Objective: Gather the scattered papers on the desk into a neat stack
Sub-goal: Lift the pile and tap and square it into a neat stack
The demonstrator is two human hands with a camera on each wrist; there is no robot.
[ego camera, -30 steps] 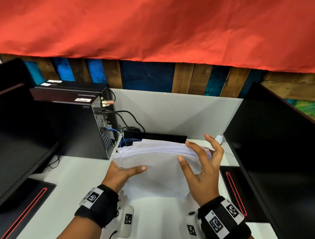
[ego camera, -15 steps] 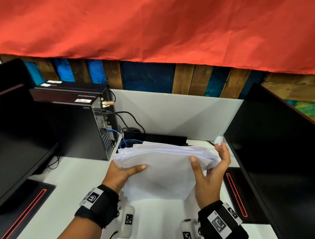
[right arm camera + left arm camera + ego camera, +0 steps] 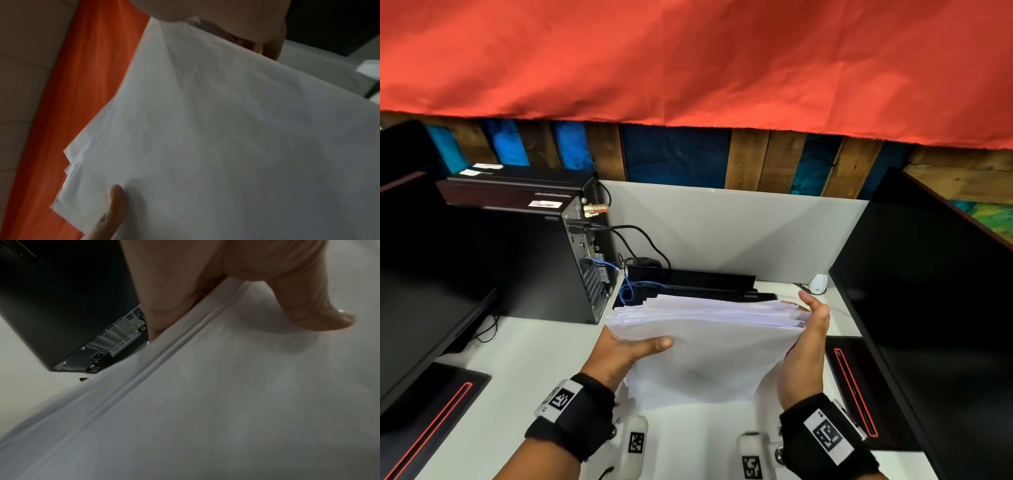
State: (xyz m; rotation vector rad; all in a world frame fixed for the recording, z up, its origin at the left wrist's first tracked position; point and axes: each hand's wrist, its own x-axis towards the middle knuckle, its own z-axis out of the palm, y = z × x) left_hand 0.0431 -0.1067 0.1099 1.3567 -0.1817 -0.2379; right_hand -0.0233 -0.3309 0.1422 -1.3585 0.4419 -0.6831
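Note:
A thick stack of white papers (image 3: 705,353) stands tilted on its lower edge on the white desk (image 3: 517,359); its top edges fan out unevenly. My left hand (image 3: 633,349) grips the stack's left side, thumb (image 3: 318,313) across the front sheet and fingers hidden behind. My right hand (image 3: 811,329) lies flat against the stack's right edge with fingers straight and pointing up. In the right wrist view the papers (image 3: 226,121) fill the frame, with staggered corners at the left. The papers (image 3: 226,394) also fill the left wrist view.
A black computer tower (image 3: 534,253) with cables and a blue cord (image 3: 633,287) stands just left of the stack. Black monitors flank the desk at left (image 3: 421,291) and right (image 3: 935,308). A black bar (image 3: 688,277) and a small white object (image 3: 818,283) lie behind.
My right hand has slid from the stack's front and top to its right edge, and its thumb has left the front sheet. The left hand has kept its grip.

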